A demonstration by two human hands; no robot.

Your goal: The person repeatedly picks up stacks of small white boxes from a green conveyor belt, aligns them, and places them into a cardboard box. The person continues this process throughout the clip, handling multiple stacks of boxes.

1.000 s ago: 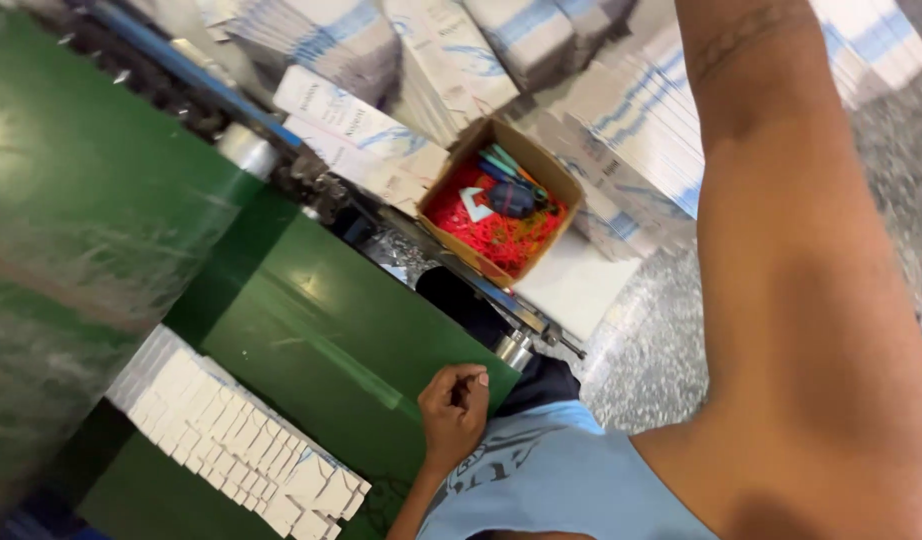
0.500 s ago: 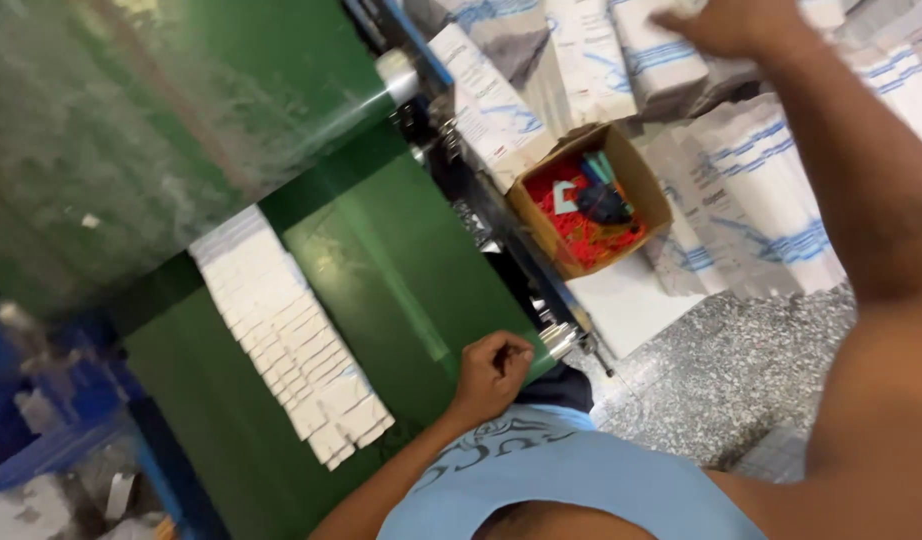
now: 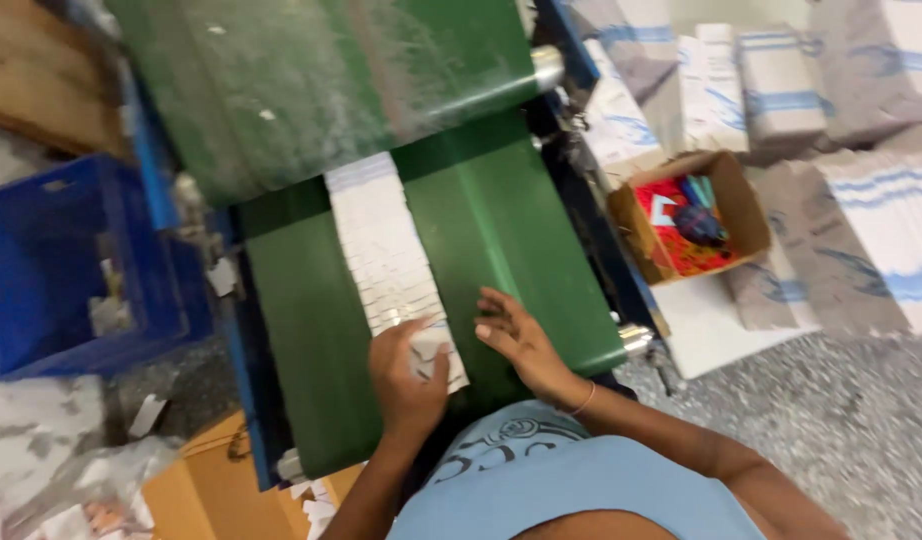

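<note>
A green conveyor belt (image 3: pixel 511 230) runs away from me, carrying a long overlapping row of flat white sheets (image 3: pixel 376 235). My left hand (image 3: pixel 406 375) lies over the near end of this row, fingers and thumb curled around the last sheets. Just right of the row, my right hand (image 3: pixel 516 340) rests on the bare belt with its fingers spread, holding nothing. I wear a light blue top, seen at the bottom edge.
A blue plastic crate (image 3: pixel 61 260) stands on the floor at the left. Right of the belt sits an open cardboard box (image 3: pixel 736 205) of red and blue items, among white-and-blue wrapped bundles (image 3: pixel 881 215). A brown carton (image 3: pixel 201 490) is at the lower left.
My raised right arm has come down onto the belt with the hand open. My left hand has moved from a fist at the belt's edge onto the row's near end. The view swung left.
</note>
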